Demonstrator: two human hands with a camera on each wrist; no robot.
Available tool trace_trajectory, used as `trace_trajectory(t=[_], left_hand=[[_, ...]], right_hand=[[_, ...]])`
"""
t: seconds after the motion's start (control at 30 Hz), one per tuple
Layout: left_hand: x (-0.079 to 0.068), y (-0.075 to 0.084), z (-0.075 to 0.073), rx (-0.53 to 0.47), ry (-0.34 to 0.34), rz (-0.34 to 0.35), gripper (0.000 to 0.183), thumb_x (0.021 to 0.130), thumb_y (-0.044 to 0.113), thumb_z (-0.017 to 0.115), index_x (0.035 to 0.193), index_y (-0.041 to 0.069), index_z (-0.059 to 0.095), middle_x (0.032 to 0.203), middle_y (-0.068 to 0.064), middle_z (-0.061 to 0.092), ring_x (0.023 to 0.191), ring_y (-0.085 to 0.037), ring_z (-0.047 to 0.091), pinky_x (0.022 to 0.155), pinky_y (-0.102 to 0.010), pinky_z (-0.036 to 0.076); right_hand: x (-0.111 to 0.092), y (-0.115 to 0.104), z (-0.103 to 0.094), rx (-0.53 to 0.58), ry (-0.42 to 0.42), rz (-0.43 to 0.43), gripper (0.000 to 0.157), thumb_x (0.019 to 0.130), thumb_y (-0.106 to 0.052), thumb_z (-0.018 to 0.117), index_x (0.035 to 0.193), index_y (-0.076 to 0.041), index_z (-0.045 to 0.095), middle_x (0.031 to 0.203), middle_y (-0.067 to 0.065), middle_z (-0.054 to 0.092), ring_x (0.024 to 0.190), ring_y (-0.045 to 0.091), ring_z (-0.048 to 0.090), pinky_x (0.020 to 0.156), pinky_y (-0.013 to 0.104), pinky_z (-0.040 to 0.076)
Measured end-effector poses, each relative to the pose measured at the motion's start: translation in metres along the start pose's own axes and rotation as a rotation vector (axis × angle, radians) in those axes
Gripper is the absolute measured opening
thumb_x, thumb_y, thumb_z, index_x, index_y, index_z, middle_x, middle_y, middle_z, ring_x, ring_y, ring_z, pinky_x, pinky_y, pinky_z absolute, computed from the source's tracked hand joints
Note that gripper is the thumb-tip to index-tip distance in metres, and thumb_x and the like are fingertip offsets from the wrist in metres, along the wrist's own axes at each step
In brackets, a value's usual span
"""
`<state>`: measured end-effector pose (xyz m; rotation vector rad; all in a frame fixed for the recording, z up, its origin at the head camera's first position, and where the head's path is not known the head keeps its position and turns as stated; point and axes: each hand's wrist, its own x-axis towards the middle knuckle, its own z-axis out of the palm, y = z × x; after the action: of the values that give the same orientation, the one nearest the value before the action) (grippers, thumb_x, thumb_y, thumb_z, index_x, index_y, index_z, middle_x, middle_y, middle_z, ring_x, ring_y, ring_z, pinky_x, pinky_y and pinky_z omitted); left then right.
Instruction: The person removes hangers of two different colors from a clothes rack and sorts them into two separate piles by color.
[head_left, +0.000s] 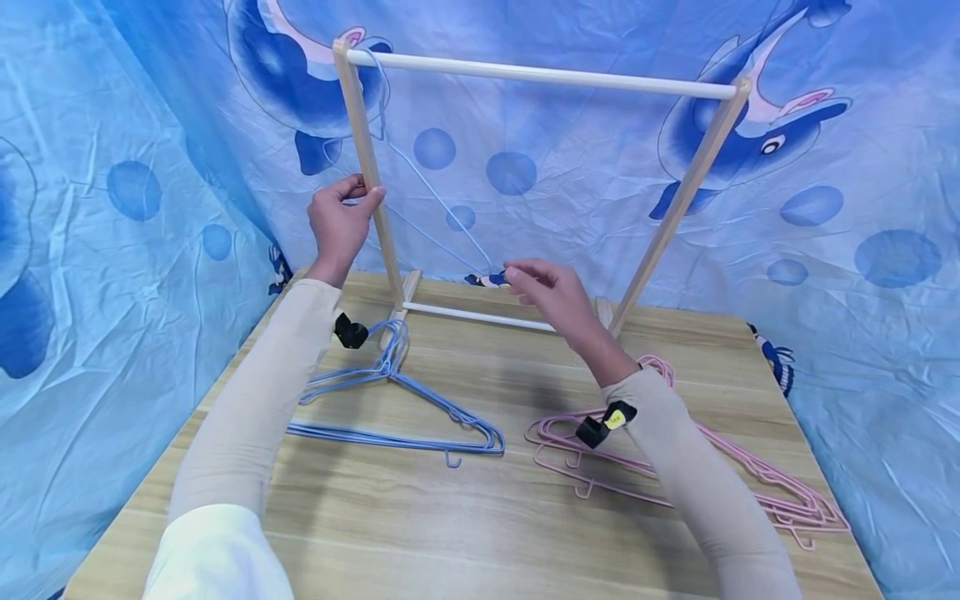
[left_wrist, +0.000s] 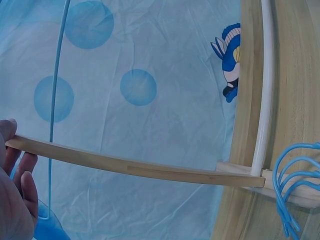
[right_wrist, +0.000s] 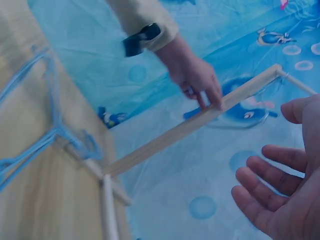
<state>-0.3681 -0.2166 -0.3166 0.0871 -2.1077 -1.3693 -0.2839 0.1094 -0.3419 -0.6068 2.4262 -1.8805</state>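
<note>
My left hand (head_left: 341, 223) grips the left wooden post (head_left: 386, 242) of a small clothes rack, thumb in front and fingers behind. A light blue hanger (head_left: 438, 200) hangs by its hook at the left end of the rack's white top rod (head_left: 540, 75). Part of this hanger passes behind the post in the left wrist view. To the right, my right hand (head_left: 553, 300) is raised near the hanger's lower right corner. The right wrist view shows this hand (right_wrist: 287, 185) with its fingers spread and relaxed, and nothing in them.
Several blue hangers (head_left: 435, 404) lie stacked on the wooden table (head_left: 465, 533) at left. Several pink hangers (head_left: 750, 467) lie at right, partly under my right forearm. A white lower bar (head_left: 480, 315) joins the rack's feet. Behind hangs a blue patterned cloth (head_left: 570, 208).
</note>
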Motion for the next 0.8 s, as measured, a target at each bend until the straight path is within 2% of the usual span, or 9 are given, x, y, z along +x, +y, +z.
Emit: trace_trajectory(t=[0.17,0.4,0.57,0.8], left_hand=[[-0.001,-0.001,0.0,-0.004,0.004,0.004,0.035,0.095,0.034,0.075,0.124,0.015,0.076,0.112,-0.008,0.075,0.1,-0.015,0.074,0.091,-0.033,0.058],[-0.002,-0.002,0.0,-0.006,0.002,0.009,0.037,0.095,0.037,0.074,0.124,0.015,0.075,0.112,-0.009,0.075,0.099,-0.015,0.074,0.091,-0.032,0.058],[-0.001,-0.002,0.001,-0.002,0.005,0.011,0.038,0.094,0.038,0.075,0.125,0.015,0.075,0.113,-0.009,0.075,0.1,-0.015,0.074,0.092,-0.032,0.058],[-0.001,-0.002,0.001,0.003,0.014,0.022,0.035,0.094,0.036,0.075,0.122,0.015,0.077,0.111,-0.008,0.076,0.098,-0.015,0.075,0.09,-0.032,0.059]], right_hand=[[0.021,-0.026,0.005,0.012,-0.014,0.048,0.045,0.102,-0.041,0.064,0.134,-0.01,0.068,0.128,0.011,0.068,0.113,0.029,0.066,0.094,0.036,0.056],[0.053,-0.052,0.016,0.068,-0.023,0.114,0.043,0.1,-0.043,0.066,0.126,-0.009,0.072,0.123,0.013,0.07,0.115,0.031,0.066,0.097,0.041,0.056],[0.071,-0.063,0.023,0.102,-0.03,0.179,0.042,0.1,-0.043,0.065,0.128,-0.012,0.071,0.124,0.011,0.07,0.112,0.026,0.066,0.1,0.042,0.054],[0.084,-0.072,0.04,0.15,-0.055,0.199,0.044,0.101,-0.039,0.066,0.132,-0.009,0.068,0.127,0.016,0.068,0.111,0.029,0.068,0.092,0.036,0.057]])
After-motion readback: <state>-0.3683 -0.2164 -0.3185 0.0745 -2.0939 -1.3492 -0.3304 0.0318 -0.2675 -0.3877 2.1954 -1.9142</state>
